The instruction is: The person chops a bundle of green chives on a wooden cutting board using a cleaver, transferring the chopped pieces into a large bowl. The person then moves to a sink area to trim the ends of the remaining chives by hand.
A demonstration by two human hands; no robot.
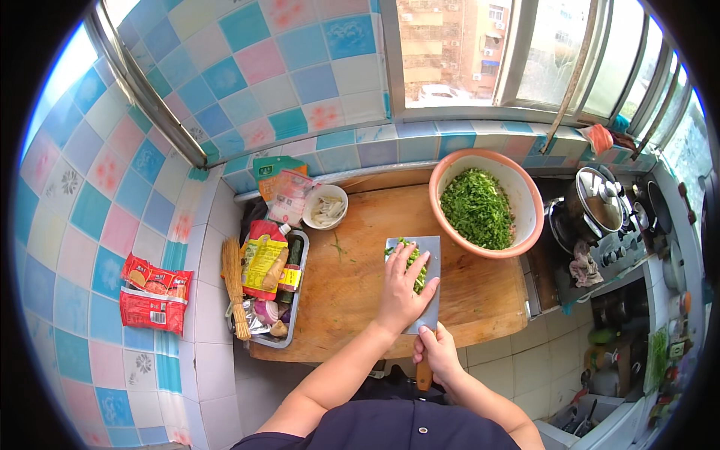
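A cleaver (433, 253) lies flat over the wooden cutting board (375, 217), its broad blade pointing away from me. My right hand (438, 349) is wrapped round its wooden handle, with the thumb near the base of the blade. Small chopped greens (412, 259) rest on the blade. Over them lies my left hand (403, 291), fingers stretched and slightly apart, covering part of the pile. Beyond the cleaver, to the right, stands a large bowl (531, 206) with an orange rim. Finely chopped greens (474, 206) fill much of it, with a little other filling at one edge.
At the board's left, a tray (291, 326) holds packets, vegetables and a bundle of dry stalks (234, 277). A small white bowl (328, 204) of pale pieces sits behind it. A lidded pot (598, 201) stands on the stove at right. Red packets (155, 295) lie far left.
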